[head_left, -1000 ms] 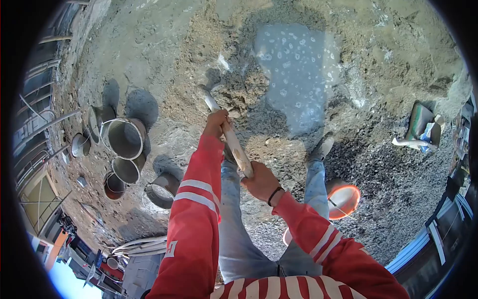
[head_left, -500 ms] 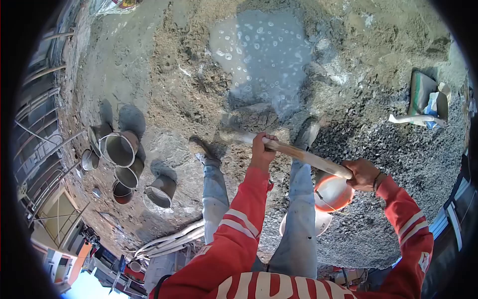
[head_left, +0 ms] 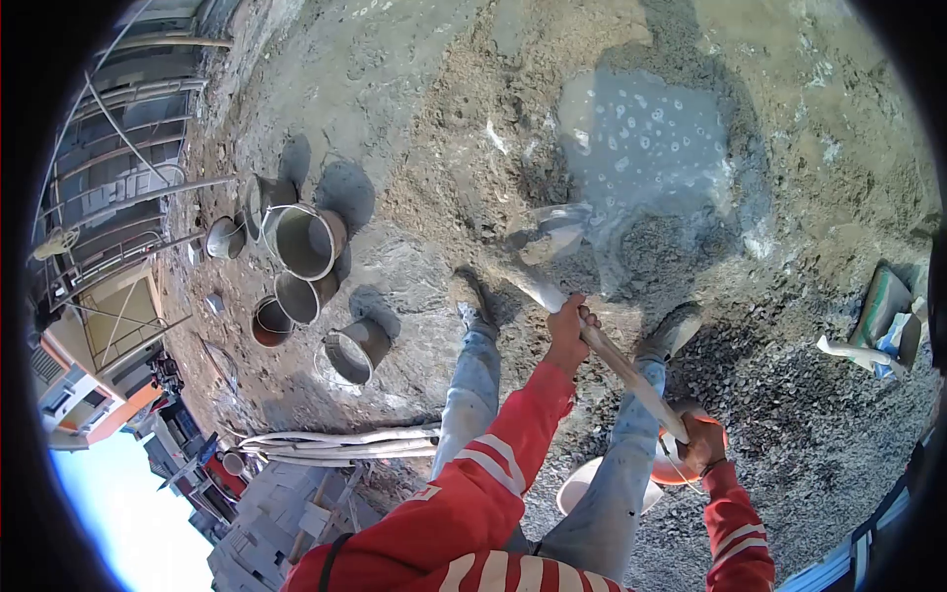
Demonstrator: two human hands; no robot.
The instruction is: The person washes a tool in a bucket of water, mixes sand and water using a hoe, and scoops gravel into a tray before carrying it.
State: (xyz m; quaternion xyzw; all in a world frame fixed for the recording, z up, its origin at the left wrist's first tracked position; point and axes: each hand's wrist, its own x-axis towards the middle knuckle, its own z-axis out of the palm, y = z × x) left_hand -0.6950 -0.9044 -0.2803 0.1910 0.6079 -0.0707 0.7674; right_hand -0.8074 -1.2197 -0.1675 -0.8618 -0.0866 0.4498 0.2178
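Observation:
Both hands grip a long wooden handle (head_left: 628, 373) that slants from upper left to lower right in front of my legs. My left hand (head_left: 569, 331) is closed round its middle part. My right hand (head_left: 701, 441) is closed round its lower end, over an orange-rimmed bucket (head_left: 674, 464). Beyond the upper end of the handle, a blurred shovel blade (head_left: 552, 233) lies at the near left edge of a grey puddle (head_left: 646, 138) with bubbles on it. Wet grey mix (head_left: 651, 247) borders the puddle.
Several buckets (head_left: 305, 243) stand at the left. Dark gravel (head_left: 789, 395) spreads at the right, with a torn bag (head_left: 881, 306) beyond it. Long pale poles (head_left: 340, 446) lie at the lower left near stacked grey blocks (head_left: 266, 518). A pale basin (head_left: 582, 483) sits behind my legs.
The handle first swung across to the right, then its lower end came back nearer my legs, with both hands still round it. The shovel blade now shows at the puddle. The camera view has shifted.

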